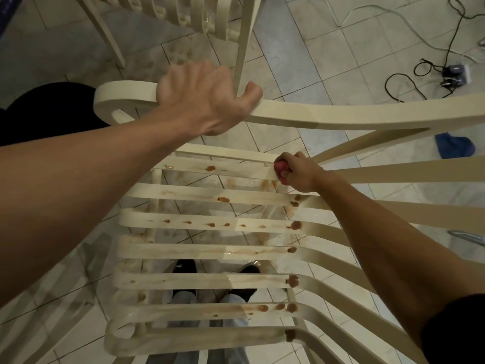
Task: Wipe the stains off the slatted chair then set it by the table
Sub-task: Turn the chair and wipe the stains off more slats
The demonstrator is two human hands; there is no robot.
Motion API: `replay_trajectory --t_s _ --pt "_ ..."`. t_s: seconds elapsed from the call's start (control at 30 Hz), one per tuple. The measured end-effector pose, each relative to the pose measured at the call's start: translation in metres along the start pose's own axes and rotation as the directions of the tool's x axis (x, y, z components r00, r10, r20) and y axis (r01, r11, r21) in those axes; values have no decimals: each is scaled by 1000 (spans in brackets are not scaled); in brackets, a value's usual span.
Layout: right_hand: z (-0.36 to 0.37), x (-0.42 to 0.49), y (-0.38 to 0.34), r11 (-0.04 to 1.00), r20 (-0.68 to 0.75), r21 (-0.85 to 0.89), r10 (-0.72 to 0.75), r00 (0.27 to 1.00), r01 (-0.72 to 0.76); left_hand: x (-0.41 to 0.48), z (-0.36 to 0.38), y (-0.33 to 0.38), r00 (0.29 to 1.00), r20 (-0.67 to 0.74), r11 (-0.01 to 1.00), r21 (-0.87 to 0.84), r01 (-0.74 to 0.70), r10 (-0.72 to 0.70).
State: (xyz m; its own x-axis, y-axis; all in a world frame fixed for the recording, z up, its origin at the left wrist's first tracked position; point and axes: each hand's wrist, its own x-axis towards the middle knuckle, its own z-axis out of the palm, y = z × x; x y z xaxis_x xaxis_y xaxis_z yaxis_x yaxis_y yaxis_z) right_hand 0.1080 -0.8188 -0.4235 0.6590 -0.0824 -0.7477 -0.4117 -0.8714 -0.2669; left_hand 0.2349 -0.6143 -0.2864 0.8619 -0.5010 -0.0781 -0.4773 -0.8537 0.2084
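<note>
Tiled floor [328, 48]; left grip [202, 98] clasps curved armrest [315, 115] of slatted chair [210, 252], right grip [299, 172] squeezes red cloth [280, 166].

This looks like a plain room or covered porch of a home. The floor [328, 48] is laid with pale square tiles with dark joints, stained brown in patches near the centre of the frame. A cream plastic slatted chair [210, 252] fills the middle and lower frame, and a second chair [183, 11] of the same make stands at the top edge. At the upper right, loose cables [452, 40] trail across the tiles to a small power strip [456, 69]. A crumpled blue cloth [455, 145] lies on the floor at the right edge. The light is dim.
</note>
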Motion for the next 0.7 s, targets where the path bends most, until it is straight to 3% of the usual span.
replay_trajectory --t_s 0.23,0.43,0.57,0.7 --pt "28 1 -59 996 -166 52 -69 984 79 0 1 3 1000 -6 1000 22 -1 1" --pt "41 1 -103 990 -219 61 -111 969 127 -1 0 3 1000 1 1000 20 4 -4" --pt "46 -5 -84 977 -285 56 -181 941 204 -2 -2 3 1000 6 1000 24 1 -2" --pt "41 -11 -43 988 -299 23 -138 944 152 -1 -2 3 1000 10 1000 20 7 -7"
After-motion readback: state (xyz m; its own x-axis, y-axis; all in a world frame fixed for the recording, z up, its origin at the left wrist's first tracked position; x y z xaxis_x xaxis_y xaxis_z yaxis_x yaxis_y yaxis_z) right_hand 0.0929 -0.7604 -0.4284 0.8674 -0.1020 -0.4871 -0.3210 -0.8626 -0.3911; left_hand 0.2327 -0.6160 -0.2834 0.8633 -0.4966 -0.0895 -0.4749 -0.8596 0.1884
